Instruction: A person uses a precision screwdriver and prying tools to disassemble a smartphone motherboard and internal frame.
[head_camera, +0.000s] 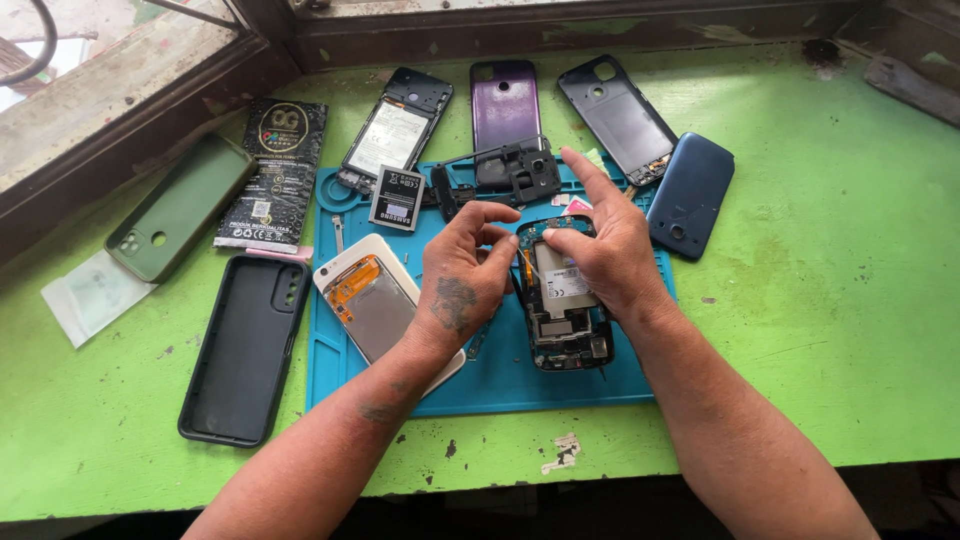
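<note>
An opened phone (563, 300) with its back cover off lies on a blue rubbery work mat (500, 375) near the middle of a green painted desk (850, 300). Its long axis runs almost straight away from the person, top end pointing toward the window wall and leaning slightly left. A dark circuit board, small metal parts and a pale rectangular battery with a label show inside it.

The left hand (462, 285) comes in from the lower left, back of the hand upward, with its fingers (500, 250) curled and pinched together at the phone's upper left edge; what they grip is too small to tell. The right hand (605, 250) reaches in from the lower right and rests over the phone's upper right side, thumb and middle fingers pressed on the phone body, the index finger stretched straight out and pointing away up-left.

Just left of the left hand lies a white phone (375, 300) face down and tilted, with an orange ribbon strip and a silvery metal plate. A loose grey battery (397, 197) and a black plastic frame (500, 178) sit at the mat's far edge. Beyond are an opened black phone (398, 130), a purple back cover (506, 105), a dark grey shell (618, 115) and a glossy dark blue cover (692, 192). On the left lie a black soft case (245, 350), an olive green case (180, 205) and a black printed packet (275, 170)
</note>
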